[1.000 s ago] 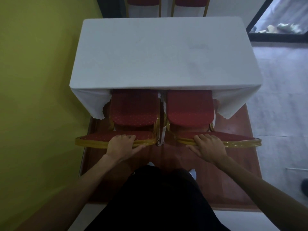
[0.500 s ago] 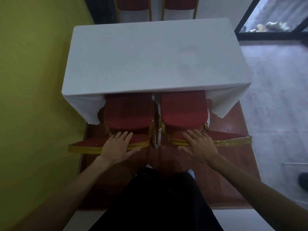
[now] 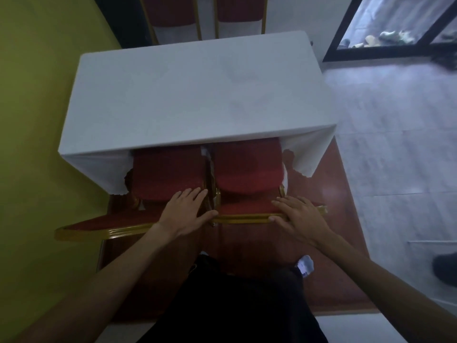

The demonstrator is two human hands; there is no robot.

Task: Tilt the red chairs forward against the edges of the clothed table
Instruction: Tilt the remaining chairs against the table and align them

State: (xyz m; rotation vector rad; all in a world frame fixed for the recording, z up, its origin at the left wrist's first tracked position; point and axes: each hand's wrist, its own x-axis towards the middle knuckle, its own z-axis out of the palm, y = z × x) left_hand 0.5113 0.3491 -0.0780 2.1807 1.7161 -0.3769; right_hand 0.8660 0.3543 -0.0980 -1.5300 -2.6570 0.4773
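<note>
The table (image 3: 197, 95) under a white cloth fills the middle of the view. Two red chairs with gold frames stand side by side at its near edge, seats pushed partly under the cloth. My left hand (image 3: 188, 211) lies over the right end of the left chair's (image 3: 168, 174) backrest, fingers reaching toward the seat and thumb along the gold top rail. My right hand (image 3: 299, 216) grips the right end of the right chair's (image 3: 247, 169) backrest the same way. Both backrests lean slightly toward the table.
Two more red chairs (image 3: 170, 11) stand at the table's far side. A yellow-green wall (image 3: 37, 120) runs close along the left. The chairs stand on a red-brown platform (image 3: 326, 219); grey tiles (image 3: 395, 144) and a glass door (image 3: 395, 26) lie right. A dark shoe (image 3: 445, 271) is at the right edge.
Both hands have slid to the right along the chair backs, and their fingers now reach further over the backrests. My view has swung, so the table sits more to the left.
</note>
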